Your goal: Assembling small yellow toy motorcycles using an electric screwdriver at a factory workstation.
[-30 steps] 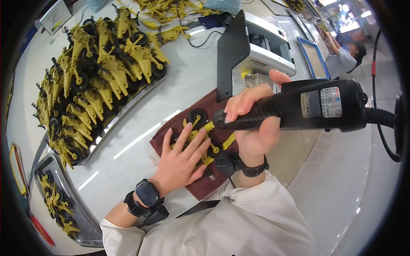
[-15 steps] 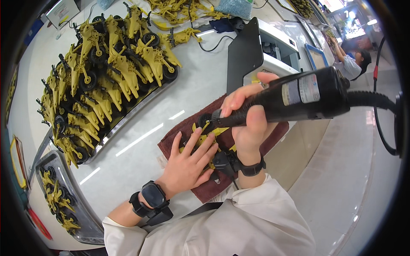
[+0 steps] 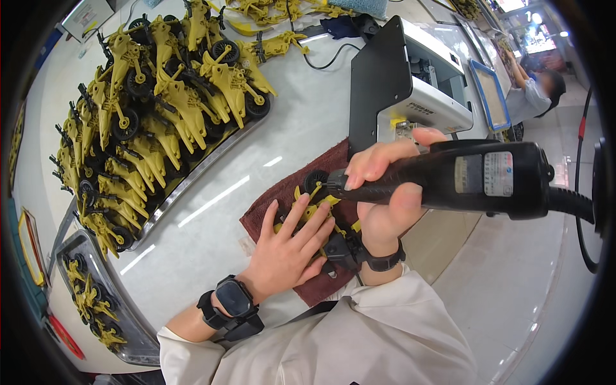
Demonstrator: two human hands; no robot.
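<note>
A yellow toy motorcycle body with a black wheel lies on a maroon cloth, partly hidden under my fingers. My left hand rests flat over it, fingers spread, pressing it against the cloth. Wrapped in my right hand is a black electric screwdriver, tilted nearly level with its cable at the right. The screwdriver's nose is beside the wheel hub, but whether it touches a screw cannot be made out.
A large tray piled with yellow motorcycle bodies stands at far left. Nearer is a smaller metal tray with several more. A black-and-white machine stands beyond the cloth. Another person works at far right.
The screwdriver's rear end has dropped to a more level angle, and my right hand has shifted slightly right. My left hand stays on the toy motorcycle. The whole view has shifted a little.
</note>
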